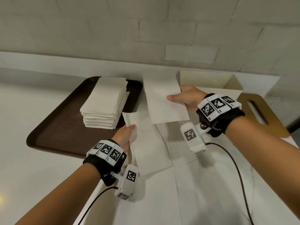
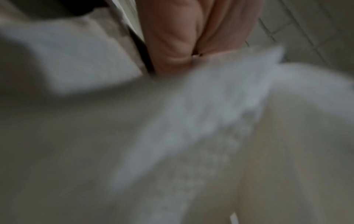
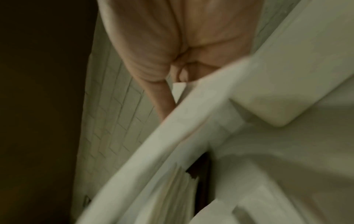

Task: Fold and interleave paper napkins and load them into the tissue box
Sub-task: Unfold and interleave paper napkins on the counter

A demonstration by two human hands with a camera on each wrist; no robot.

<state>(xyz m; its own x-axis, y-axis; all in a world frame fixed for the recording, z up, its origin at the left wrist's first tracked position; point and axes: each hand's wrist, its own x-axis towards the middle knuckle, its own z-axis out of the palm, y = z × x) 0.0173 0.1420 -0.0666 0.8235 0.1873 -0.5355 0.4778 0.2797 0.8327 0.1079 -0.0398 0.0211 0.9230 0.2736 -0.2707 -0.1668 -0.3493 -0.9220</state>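
Early: left hand (image 1: 125,137) and right hand (image 1: 186,98) each pinch napkin; stack (image 1: 103,103) at 10 o'clock unfolded, box (image 1: 233,85) at 1 looks empty.

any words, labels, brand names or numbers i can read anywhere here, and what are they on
No readable words, brands or numbers.
Square black-and-white coded markers on the left wristband and right wristband: patterns only; the tiny print under them is too small to read.
The same markers on the left wrist camera and right wrist camera: no text.
Napkin stack, tissue box, tray: no print shows.
Both wrist views: too blurred to read.
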